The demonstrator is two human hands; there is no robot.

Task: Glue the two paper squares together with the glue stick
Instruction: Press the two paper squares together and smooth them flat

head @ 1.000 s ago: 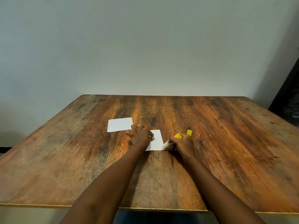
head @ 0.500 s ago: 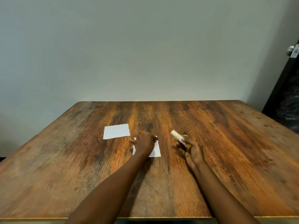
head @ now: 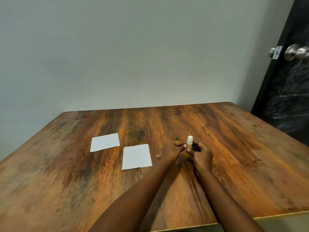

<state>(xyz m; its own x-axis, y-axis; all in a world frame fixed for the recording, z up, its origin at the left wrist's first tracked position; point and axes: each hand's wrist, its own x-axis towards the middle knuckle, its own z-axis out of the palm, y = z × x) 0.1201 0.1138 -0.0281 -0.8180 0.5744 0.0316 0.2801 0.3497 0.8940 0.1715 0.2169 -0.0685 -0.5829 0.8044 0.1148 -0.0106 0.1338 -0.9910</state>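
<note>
— Two paper squares [head: 136,156] lie apart on the table [head: 234,156]; what's in hand?

— My right hand [head: 201,156] grips the glue stick [head: 189,145] upright, white tip bare. My left hand [head: 170,150] pinches its barrel, a yellow bit behind it, likely the cap.

— Next?

— I'd steady the barrel and cap it squarely. No containers here.

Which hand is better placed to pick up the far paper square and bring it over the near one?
Left hand: it sits nearer both squares, far and near, while the right hand holds the upright glue stick.
</note>
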